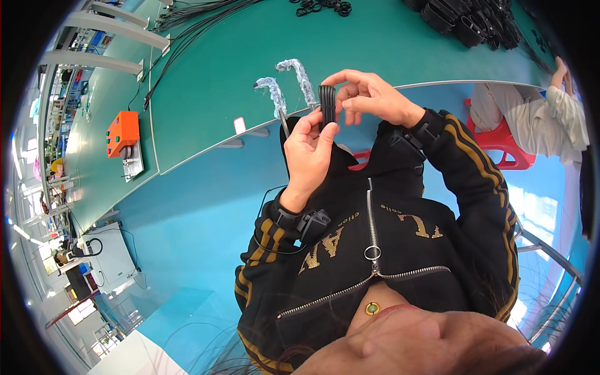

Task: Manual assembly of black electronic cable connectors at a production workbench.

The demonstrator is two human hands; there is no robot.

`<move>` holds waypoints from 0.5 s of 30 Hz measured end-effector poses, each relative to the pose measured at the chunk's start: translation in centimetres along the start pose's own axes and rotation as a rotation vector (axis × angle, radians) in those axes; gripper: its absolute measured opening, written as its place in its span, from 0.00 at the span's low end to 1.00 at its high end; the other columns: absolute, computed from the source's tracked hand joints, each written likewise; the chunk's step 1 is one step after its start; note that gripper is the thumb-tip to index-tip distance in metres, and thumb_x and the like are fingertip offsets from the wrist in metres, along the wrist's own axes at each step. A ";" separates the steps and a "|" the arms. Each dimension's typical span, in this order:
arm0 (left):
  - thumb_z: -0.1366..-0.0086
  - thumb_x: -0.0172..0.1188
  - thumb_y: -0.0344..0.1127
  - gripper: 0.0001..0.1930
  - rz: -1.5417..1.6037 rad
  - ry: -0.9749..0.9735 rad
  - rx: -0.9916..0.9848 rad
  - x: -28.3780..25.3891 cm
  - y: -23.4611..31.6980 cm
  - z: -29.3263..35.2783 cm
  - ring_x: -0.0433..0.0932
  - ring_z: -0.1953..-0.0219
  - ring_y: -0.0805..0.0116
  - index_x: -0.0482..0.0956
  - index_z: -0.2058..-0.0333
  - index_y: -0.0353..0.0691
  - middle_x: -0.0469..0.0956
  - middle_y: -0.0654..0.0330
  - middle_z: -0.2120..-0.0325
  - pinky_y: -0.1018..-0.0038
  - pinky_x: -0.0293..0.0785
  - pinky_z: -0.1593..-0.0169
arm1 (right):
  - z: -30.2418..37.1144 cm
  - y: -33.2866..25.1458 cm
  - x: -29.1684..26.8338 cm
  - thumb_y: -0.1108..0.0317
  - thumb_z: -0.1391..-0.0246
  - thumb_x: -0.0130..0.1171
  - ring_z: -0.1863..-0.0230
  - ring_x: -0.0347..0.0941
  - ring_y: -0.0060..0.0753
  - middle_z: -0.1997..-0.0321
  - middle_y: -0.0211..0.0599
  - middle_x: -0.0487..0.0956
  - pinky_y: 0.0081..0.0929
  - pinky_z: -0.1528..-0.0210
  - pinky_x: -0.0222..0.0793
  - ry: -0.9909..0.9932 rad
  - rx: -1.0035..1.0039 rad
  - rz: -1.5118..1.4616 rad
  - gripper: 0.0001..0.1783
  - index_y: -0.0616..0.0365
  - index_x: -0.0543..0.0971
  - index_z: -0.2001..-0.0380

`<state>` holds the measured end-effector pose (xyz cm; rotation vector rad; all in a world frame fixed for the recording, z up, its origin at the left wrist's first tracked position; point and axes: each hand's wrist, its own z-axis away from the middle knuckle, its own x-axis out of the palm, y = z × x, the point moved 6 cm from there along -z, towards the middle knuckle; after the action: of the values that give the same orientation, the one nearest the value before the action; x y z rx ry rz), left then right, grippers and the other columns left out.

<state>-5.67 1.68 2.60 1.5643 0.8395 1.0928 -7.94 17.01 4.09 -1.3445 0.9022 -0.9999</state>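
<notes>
A flat bundle of black cable [327,105], folded into parallel loops, stands upright in front of my chest near the table's edge. My left hand [309,152] grips its lower end between thumb and fingers. From the right, my right hand [377,99] reaches over with its index fingertip at the bundle's upper end. The right thumb stands apart from that finger, and the other fingers are curled. Just left of the bundle are two bent metal rods, a nearer hook [273,97] and a farther hook [304,81], both wrapped in pale blue frayed material.
The green table [219,87] carries long black cables [181,40] at the far left, small black coils [322,7] at the back and a heap of black bundles [469,25]. An orange control box [123,134] stands left. A co-worker's sleeve [565,115] and a red stool [512,147] are right.
</notes>
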 end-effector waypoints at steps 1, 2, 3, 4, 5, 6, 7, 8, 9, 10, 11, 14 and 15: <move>0.37 0.57 0.24 0.15 -0.003 -0.014 0.006 0.1 -0.1 -0.1 0.76 0.60 0.76 0.70 0.52 0.27 0.77 0.57 0.59 0.81 0.72 0.55 | 0.1 0.1 -0.1 0.68 0.45 0.55 0.73 0.69 0.14 0.68 0.29 0.76 0.14 0.75 0.65 -0.003 0.005 -0.046 0.16 0.61 0.71 0.53; 0.37 0.57 0.24 0.15 -0.005 -0.028 0.012 0.2 -0.3 -0.2 0.76 0.60 0.76 0.70 0.52 0.27 0.77 0.57 0.59 0.81 0.72 0.55 | 0.0 0.1 0.0 0.68 0.45 0.55 0.73 0.69 0.14 0.68 0.29 0.76 0.14 0.75 0.65 -0.002 0.002 -0.044 0.16 0.61 0.71 0.53; 0.37 0.57 0.24 0.15 -0.009 -0.043 0.015 0.3 -0.4 -0.2 0.76 0.60 0.76 0.71 0.52 0.27 0.77 0.57 0.59 0.81 0.72 0.55 | -0.2 0.4 0.3 0.67 0.45 0.56 0.73 0.68 0.13 0.68 0.28 0.76 0.14 0.76 0.64 0.020 0.008 -0.046 0.17 0.61 0.71 0.54; 0.37 0.57 0.24 0.15 -0.009 -0.045 0.016 0.3 -0.6 -0.2 0.76 0.60 0.76 0.71 0.52 0.27 0.77 0.57 0.59 0.81 0.72 0.55 | -0.3 0.7 0.5 0.66 0.46 0.56 0.73 0.66 0.13 0.68 0.27 0.75 0.14 0.76 0.62 0.043 0.015 -0.049 0.17 0.61 0.72 0.54; 0.38 0.57 0.24 0.15 -0.030 -0.038 0.022 0.3 -0.6 -0.2 0.76 0.60 0.76 0.71 0.52 0.27 0.77 0.58 0.59 0.81 0.72 0.56 | -0.2 0.9 0.7 0.65 0.47 0.57 0.74 0.65 0.12 0.68 0.26 0.74 0.14 0.77 0.60 0.067 0.021 -0.051 0.18 0.60 0.72 0.55; 0.38 0.58 0.24 0.15 -0.050 -0.031 0.028 0.4 -0.7 -0.2 0.76 0.60 0.76 0.71 0.52 0.27 0.77 0.58 0.59 0.81 0.72 0.56 | -0.1 0.8 0.7 0.65 0.47 0.57 0.74 0.65 0.12 0.68 0.26 0.74 0.14 0.77 0.60 0.070 0.020 -0.050 0.18 0.60 0.72 0.55; 0.38 0.58 0.24 0.16 -0.069 -0.024 0.034 0.4 -0.7 -0.2 0.75 0.61 0.76 0.71 0.52 0.27 0.77 0.58 0.60 0.81 0.72 0.56 | 0.0 1.2 0.9 0.63 0.47 0.58 0.74 0.64 0.12 0.68 0.26 0.74 0.14 0.77 0.59 0.065 0.080 -0.082 0.18 0.59 0.72 0.55; 0.38 0.58 0.24 0.16 -0.070 -0.024 0.035 0.4 -0.7 -0.2 0.75 0.61 0.76 0.71 0.52 0.27 0.77 0.58 0.60 0.81 0.72 0.56 | 0.1 1.5 1.0 0.62 0.47 0.58 0.75 0.63 0.12 0.69 0.25 0.73 0.14 0.78 0.58 0.058 0.140 -0.114 0.18 0.59 0.72 0.56; 0.38 0.58 0.24 0.15 -0.093 -0.021 0.038 0.4 -0.8 0.0 0.75 0.61 0.76 0.72 0.52 0.27 0.77 0.58 0.60 0.81 0.72 0.57 | 0.3 1.8 1.2 0.61 0.47 0.59 0.75 0.62 0.12 0.70 0.24 0.73 0.14 0.78 0.56 0.051 0.201 -0.147 0.18 0.58 0.72 0.56; 0.38 0.58 0.24 0.15 -0.116 -0.018 0.041 0.4 -0.8 0.1 0.75 0.61 0.77 0.72 0.53 0.27 0.77 0.58 0.60 0.81 0.72 0.57 | 0.3 1.8 1.3 0.61 0.47 0.59 0.75 0.62 0.12 0.70 0.24 0.73 0.14 0.78 0.56 0.051 0.199 -0.146 0.18 0.58 0.72 0.56; 0.39 0.58 0.24 0.15 -0.139 -0.014 0.044 0.4 -0.8 0.1 0.75 0.61 0.77 0.72 0.53 0.27 0.77 0.58 0.61 0.81 0.73 0.58 | 0.4 1.9 1.4 0.61 0.47 0.59 0.75 0.62 0.11 0.70 0.24 0.73 0.14 0.79 0.56 0.027 0.201 -0.136 0.17 0.57 0.72 0.57; 0.39 0.59 0.24 0.15 -0.156 -0.006 0.058 0.5 -0.7 0.3 0.75 0.62 0.77 0.73 0.53 0.27 0.77 0.58 0.61 0.81 0.73 0.59 | 0.7 2.3 1.6 0.59 0.47 0.60 0.75 0.61 0.11 0.70 0.23 0.73 0.13 0.79 0.54 -0.019 0.207 -0.114 0.17 0.57 0.72 0.58; 0.39 0.59 0.25 0.15 -0.165 -0.002 0.064 0.6 -0.6 0.3 0.75 0.63 0.77 0.73 0.53 0.27 0.78 0.58 0.62 0.81 0.73 0.59 | 0.9 2.4 1.5 0.59 0.47 0.60 0.75 0.61 0.11 0.70 0.23 0.73 0.12 0.79 0.54 -0.029 0.207 -0.116 0.17 0.56 0.72 0.58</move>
<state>-5.18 2.26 2.12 1.5197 0.9924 0.9533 -6.50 15.84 1.76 -1.2428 0.6853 -1.1283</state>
